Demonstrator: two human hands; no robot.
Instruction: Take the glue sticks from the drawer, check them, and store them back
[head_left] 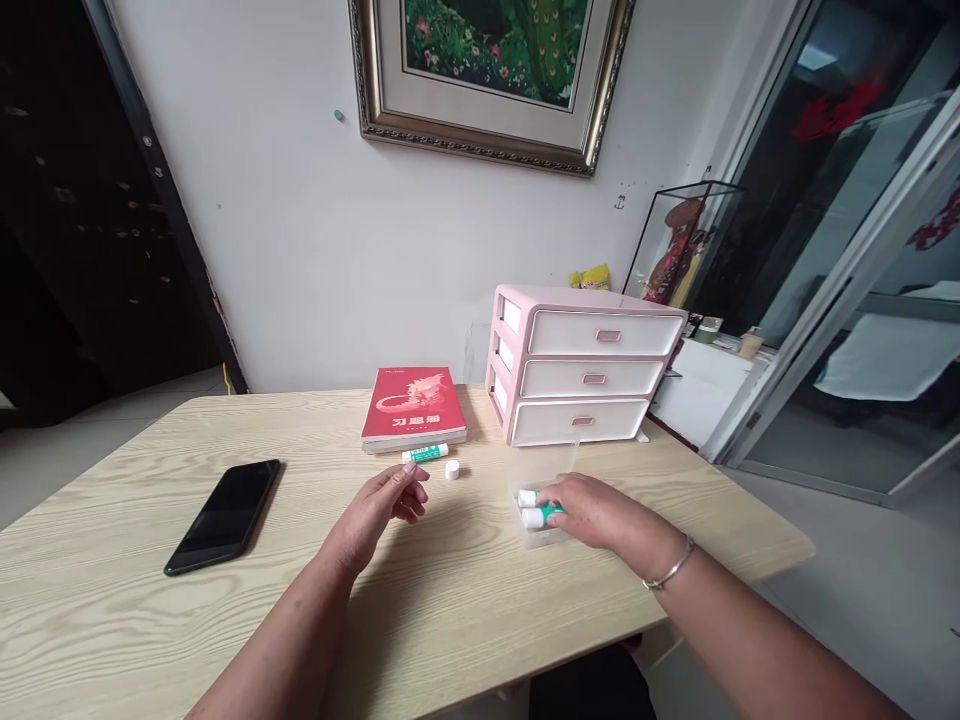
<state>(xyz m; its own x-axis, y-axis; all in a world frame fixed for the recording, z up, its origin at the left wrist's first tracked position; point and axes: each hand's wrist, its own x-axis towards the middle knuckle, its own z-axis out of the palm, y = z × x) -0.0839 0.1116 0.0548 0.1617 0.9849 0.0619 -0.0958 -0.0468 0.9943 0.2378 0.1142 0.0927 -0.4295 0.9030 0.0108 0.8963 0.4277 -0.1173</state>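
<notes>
My right hand (592, 512) rests over a small clear plastic box (541, 538) on the wooden table, its fingers closed around a green and white glue stick (537, 517); a second glue stick (527, 497) lies beside it in the box. My left hand (384, 508) hovers above the table with its fingers loosely curled and nothing visible in them. Just beyond it lie an uncapped green glue stick (425, 453) and its white cap (452, 469), in front of a red book (413, 406).
A pink three-drawer organizer (585, 365) stands at the back right of the table (112, 580), drawers closed. A black phone (223, 515) lies face up at the left. Behind are a white wall, a framed picture and a glass door.
</notes>
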